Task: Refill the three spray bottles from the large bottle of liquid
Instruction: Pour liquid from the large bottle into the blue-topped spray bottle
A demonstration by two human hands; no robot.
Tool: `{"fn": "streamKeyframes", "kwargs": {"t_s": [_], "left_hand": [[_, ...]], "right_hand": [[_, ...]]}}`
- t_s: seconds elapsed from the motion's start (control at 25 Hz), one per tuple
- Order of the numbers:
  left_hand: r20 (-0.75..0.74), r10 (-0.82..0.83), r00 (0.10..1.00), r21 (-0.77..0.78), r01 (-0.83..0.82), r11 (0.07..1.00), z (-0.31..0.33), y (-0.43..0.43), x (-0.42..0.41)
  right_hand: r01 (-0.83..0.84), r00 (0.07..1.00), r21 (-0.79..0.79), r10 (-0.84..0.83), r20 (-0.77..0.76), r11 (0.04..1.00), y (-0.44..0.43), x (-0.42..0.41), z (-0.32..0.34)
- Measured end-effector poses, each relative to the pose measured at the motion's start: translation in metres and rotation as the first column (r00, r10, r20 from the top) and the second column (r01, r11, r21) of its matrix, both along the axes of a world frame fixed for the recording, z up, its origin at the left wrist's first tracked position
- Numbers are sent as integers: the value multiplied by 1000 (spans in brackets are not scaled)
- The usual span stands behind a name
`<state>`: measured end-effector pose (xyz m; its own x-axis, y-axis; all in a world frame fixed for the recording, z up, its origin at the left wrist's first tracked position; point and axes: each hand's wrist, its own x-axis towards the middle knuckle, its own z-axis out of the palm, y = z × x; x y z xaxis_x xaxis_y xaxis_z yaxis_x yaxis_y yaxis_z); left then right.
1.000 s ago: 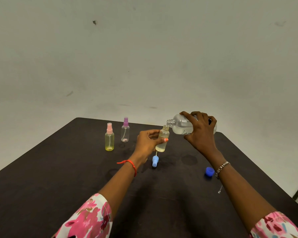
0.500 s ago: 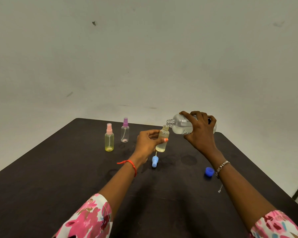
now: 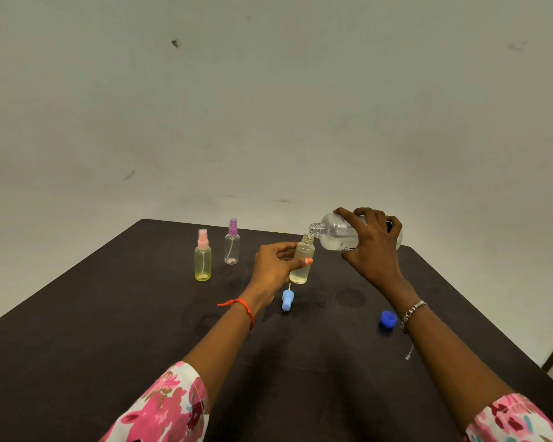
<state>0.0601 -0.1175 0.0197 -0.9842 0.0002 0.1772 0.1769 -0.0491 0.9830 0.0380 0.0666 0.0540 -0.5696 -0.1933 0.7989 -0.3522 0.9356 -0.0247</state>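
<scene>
My left hand (image 3: 273,266) grips a small uncapped spray bottle (image 3: 301,261), upright above the dark table (image 3: 109,330), with pale liquid in its lower part. My right hand (image 3: 372,247) holds the large clear bottle (image 3: 336,236) tipped on its side, its open mouth just over the small bottle's neck. A blue spray top (image 3: 287,299) with its tube lies on the table below the small bottle. Two capped spray bottles stand further left: a yellow one with a pink top (image 3: 202,256) and a clear one with a purple top (image 3: 232,242).
The large bottle's blue cap (image 3: 387,319) lies on the table by my right wrist. A small metal charm (image 3: 408,352) dangles from my right bracelet. The table's right edge runs close past my right arm; a plain wall stands behind.
</scene>
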Motion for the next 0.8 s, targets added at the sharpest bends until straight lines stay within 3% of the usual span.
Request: {"fn": "streamKeyframes", "kwargs": {"t_s": [0.8], "left_hand": [[7, 13, 1000, -25, -12, 1000, 0, 4, 1]], "right_hand": [[14, 1000, 2, -14, 27, 1000, 2, 2, -1]]}}
